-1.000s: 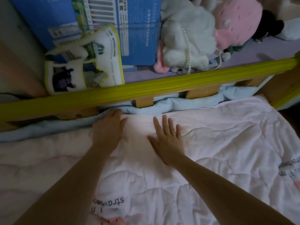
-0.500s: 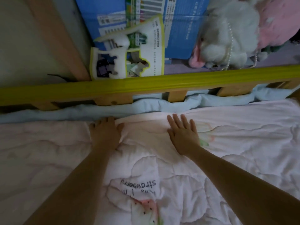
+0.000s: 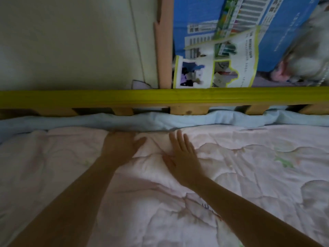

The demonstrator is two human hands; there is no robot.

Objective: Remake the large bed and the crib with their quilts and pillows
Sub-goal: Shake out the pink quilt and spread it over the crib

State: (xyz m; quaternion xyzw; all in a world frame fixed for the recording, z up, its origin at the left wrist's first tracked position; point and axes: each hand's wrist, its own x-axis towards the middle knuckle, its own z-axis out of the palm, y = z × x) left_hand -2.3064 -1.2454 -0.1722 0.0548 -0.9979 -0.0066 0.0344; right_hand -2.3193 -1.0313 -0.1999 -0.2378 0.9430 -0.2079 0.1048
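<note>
The pink quilt (image 3: 231, 175) lies spread across the crib up to the blue padding (image 3: 160, 120) under the far yellow rail (image 3: 106, 98). Both hands, left hand (image 3: 121, 147) and right hand (image 3: 183, 155), have slid leftward along its far edge, pressing flat with fingers spread, gripping nothing, so the smoothing looks well advanced.

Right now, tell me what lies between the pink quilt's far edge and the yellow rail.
In the head view, a rumpled light blue blanket runs between pink quilt and yellow rail.
</note>
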